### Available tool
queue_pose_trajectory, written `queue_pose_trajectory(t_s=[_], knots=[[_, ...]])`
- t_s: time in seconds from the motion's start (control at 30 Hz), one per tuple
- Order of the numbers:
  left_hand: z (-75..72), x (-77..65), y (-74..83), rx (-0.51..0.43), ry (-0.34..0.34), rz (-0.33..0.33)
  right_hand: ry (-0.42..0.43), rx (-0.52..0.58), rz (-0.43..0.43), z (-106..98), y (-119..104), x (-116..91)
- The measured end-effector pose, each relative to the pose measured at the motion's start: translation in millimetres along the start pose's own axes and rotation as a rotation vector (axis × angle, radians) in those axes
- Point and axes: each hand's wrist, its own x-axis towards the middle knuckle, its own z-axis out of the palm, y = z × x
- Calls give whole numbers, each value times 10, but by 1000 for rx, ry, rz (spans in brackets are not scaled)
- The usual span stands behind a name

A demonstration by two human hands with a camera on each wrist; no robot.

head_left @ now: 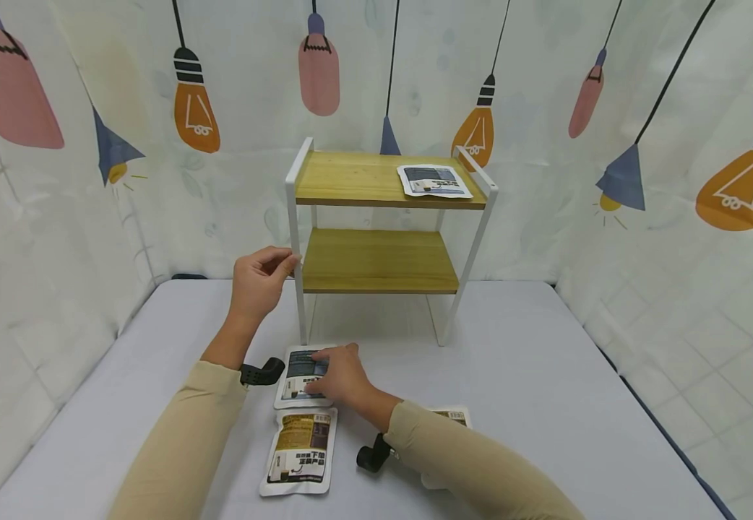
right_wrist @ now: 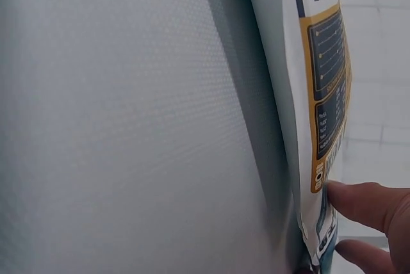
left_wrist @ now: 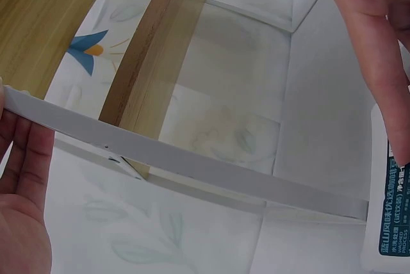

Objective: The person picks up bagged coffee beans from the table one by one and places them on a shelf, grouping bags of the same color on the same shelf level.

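Note:
My left hand (head_left: 261,282) grips the white left upright (head_left: 293,231) of a two-tier wooden shelf rack (head_left: 376,260). In the left wrist view, that hand's fingers (left_wrist: 29,162) lie behind the white bar. My right hand (head_left: 347,379) is over a blue-labelled coffee bean pouch (head_left: 295,372), lying flat before the rack's left leg. Its thumb and a finger are spread apart and touch the pouch. Nearer me lies a yellow-and-brown-labelled pouch (head_left: 301,444), also seen edge-on in the right wrist view (right_wrist: 327,88).
Another pouch (head_left: 457,415) lies partly hidden under my right forearm. A dark blue-labelled pouch (head_left: 433,180) sits at the right of the rack's top tier (head_left: 350,177). The lower tier (head_left: 379,260) is bare wood. A white cloth covers the table (head_left: 532,404); printed curtains surround it.

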Motion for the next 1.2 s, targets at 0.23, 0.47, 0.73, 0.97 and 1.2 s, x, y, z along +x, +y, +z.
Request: queue_pose_trajectory(t_s=[0.23, 0.47, 0.73, 0.97, 1.2], knots=[[-5, -8, 6, 4, -2, -4, 17, -2, 4, -1, -19, -6], [-13, -14, 28, 15, -2, -14, 12, 12, 2, -14, -17, 19], [-13, -14, 41, 16, -4, -33, -12, 56, 3, -24, 7, 44], [-7, -8, 49, 11, -5, -27, -23, 108, 21, -46, 21, 54], [-17, -10, 46, 16, -5, -27, -32, 159, 27, -79, 40, 53]])
